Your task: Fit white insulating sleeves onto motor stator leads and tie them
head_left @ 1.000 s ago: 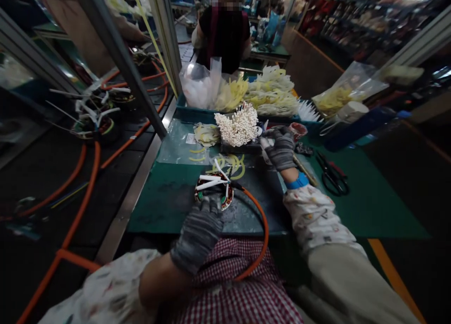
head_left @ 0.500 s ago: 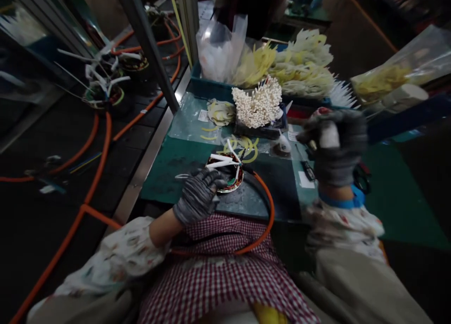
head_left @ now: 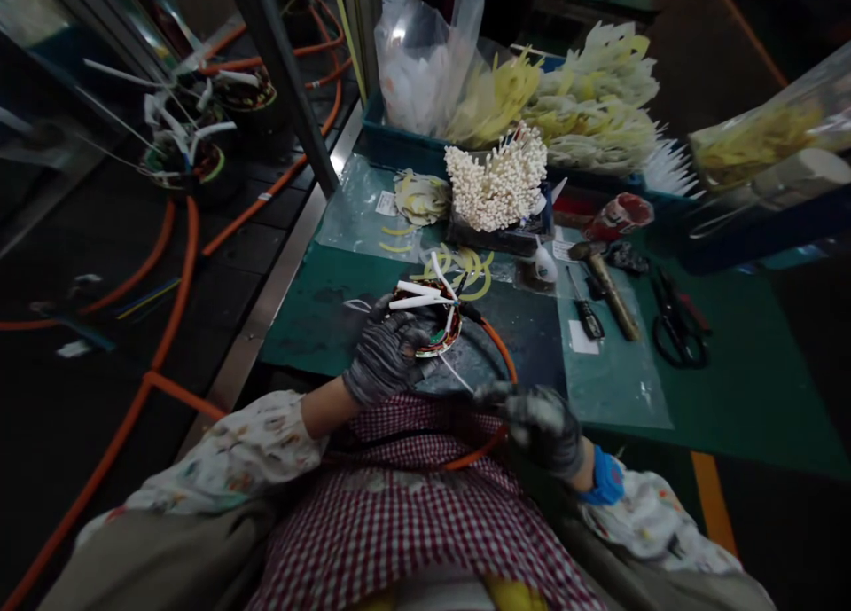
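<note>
At frame centre, the left hand (head_left: 384, 360) is clamping the coil (head_left: 429, 320) on the mat (head_left: 319, 314); the right hand (head_left: 542, 423), fingers together, is pinching a thin white wire (head_left: 456, 373). Pulling hard could probably snap it; the orange cable (head_left: 497, 356) might snag.

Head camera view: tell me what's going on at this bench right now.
A person in grey work gloves sits at a green bench mat. The left hand grips a round wound coil with white sleeved leads sticking up, near the mat's front edge. The right hand is low by the lap, pinching a thin white lead that runs from the coil, close to the coil's orange cable. A hammer, scissors and a bundle of white tubes lie untouched farther back.
</note>
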Available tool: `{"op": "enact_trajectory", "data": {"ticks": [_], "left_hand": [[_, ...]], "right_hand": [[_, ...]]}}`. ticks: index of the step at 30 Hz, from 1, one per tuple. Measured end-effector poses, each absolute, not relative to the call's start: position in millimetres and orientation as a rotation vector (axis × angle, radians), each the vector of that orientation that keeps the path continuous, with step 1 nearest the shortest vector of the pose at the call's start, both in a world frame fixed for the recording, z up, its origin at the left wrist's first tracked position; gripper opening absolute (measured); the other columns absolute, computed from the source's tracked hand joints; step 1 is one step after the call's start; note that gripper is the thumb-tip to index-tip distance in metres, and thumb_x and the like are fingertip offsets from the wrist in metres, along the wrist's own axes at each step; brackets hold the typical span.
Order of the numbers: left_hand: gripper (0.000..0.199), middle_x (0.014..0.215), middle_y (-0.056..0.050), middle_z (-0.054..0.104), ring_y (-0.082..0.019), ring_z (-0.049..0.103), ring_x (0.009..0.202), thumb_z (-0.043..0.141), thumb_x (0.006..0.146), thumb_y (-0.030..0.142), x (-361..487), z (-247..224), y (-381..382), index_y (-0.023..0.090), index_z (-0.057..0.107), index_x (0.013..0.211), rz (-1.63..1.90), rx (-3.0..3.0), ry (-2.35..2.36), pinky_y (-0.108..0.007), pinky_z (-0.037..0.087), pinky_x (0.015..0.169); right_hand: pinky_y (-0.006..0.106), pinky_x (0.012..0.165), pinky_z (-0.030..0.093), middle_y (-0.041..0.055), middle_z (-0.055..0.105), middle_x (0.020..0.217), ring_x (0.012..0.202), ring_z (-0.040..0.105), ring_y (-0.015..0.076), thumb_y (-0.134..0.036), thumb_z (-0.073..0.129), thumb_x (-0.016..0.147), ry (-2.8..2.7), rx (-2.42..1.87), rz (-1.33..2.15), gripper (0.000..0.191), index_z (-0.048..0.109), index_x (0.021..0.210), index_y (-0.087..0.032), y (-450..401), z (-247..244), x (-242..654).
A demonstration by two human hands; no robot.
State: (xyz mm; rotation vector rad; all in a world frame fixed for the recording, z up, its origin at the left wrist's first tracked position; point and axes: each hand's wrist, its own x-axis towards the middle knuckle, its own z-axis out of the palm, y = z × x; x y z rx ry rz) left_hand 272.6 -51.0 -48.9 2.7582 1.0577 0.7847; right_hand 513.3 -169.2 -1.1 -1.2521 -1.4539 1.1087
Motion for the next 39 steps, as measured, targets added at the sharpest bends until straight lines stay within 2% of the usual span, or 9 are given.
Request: {"op": "enact_trajectory", "data": {"ticks": [2,6,12,18,22,25,29,35,39], "left_hand": [[0.029,0.102,-0.004,0.078,-0.029,0.072,0.113,0.060,0.096,0.050,273.2,-46.2,-49.3,0.024,0.073,0.098,0.740,2.720,1.021,-0.057,0.038,0.127],[0.016,0.106,-0.003,0.080,-0.026,0.073,0.110,0.072,0.089,0.040,276.6,-39.0,-47.3,0.027,0.073,0.097,0.891,2.661,0.988,-0.055,0.039,0.127],[0.009,0.096,-0.003,0.080,-0.025,0.074,0.103,0.069,0.091,0.035,280.6,-30.8,-46.8,0.029,0.075,0.091,0.999,2.612,0.971,-0.054,0.041,0.126],[0.017,0.104,-0.003,0.082,-0.025,0.075,0.107,0.062,0.096,0.039,279.7,-33.1,-43.1,0.028,0.075,0.096,0.976,2.589,0.915,-0.056,0.040,0.127],[0.026,0.105,-0.005,0.081,-0.027,0.075,0.106,0.066,0.092,0.045,278.0,-35.4,-42.6,0.025,0.076,0.104,0.909,2.575,0.927,-0.056,0.046,0.120],[0.025,0.097,-0.006,0.080,-0.028,0.075,0.105,0.067,0.092,0.047,277.5,-35.6,-42.4,0.024,0.076,0.097,0.860,2.570,0.940,-0.057,0.043,0.122],[0.024,0.108,-0.005,0.081,-0.029,0.072,0.118,0.068,0.091,0.046,278.4,-33.9,-42.1,0.026,0.076,0.102,0.795,2.568,0.911,-0.060,0.032,0.129],[0.027,0.099,-0.005,0.080,-0.028,0.074,0.109,0.070,0.091,0.048,278.4,-35.6,-43.0,0.025,0.076,0.103,0.767,2.533,0.983,-0.054,0.043,0.121],[0.026,0.101,-0.005,0.081,-0.026,0.075,0.106,0.070,0.092,0.048,278.0,-34.7,-43.3,0.024,0.075,0.103,0.764,2.503,0.965,-0.055,0.043,0.122]], "right_hand": [[0.034,0.075,0.066,-0.0008,0.077,0.076,0.076,0.077,0.0221,-0.037,0.072,0.097,-1.585,-1.262,1.111,0.011,0.081,0.100,-0.031,-162.6,-5.7,508.4],[0.043,0.092,0.063,0.0055,0.081,0.114,0.098,0.077,0.0264,-0.042,0.067,0.099,-1.765,-1.282,0.755,0.021,0.078,0.115,-0.034,-116.3,-14.5,491.7],[0.035,0.067,0.056,0.0068,0.077,0.077,0.068,0.069,0.0234,-0.044,0.064,0.100,-2.017,-1.506,0.695,0.027,0.079,0.092,-0.024,-64.0,-8.2,477.7],[0.032,0.075,0.059,0.0048,0.081,0.095,0.082,0.072,0.0185,-0.042,0.061,0.102,-1.546,-1.203,1.054,0.026,0.078,0.103,-0.021,-66.4,-8.6,479.8],[0.035,0.083,0.061,0.0044,0.081,0.102,0.088,0.073,0.0176,-0.040,0.070,0.097,-1.600,-1.110,1.327,0.022,0.078,0.106,-0.022,-67.3,-2.7,496.4],[0.035,0.081,0.062,0.0026,0.080,0.095,0.084,0.072,0.0174,-0.037,0.078,0.089,-1.605,-1.179,1.279,0.019,0.077,0.100,-0.022,-65.6,-0.1,505.8],[0.037,0.082,0.062,0.0025,0.080,0.094,0.086,0.073,0.0189,-0.040,0.078,0.089,-1.507,-1.233,1.179,0.018,0.076,0.096,-0.023,-68.5,-0.3,506.7],[0.038,0.084,0.061,0.0045,0.080,0.093,0.086,0.073,0.0200,-0.040,0.077,0.090,-1.627,-1.220,1.194,0.019,0.078,0.095,-0.021,-73.6,-4.1,502.6],[0.037,0.083,0.061,0.0055,0.080,0.094,0.085,0.074,0.0199,-0.037,0.075,0.092,-1.672,-1.209,1.175,0.017,0.077,0.097,-0.021,-73.9,-6.6,505.4]]}}
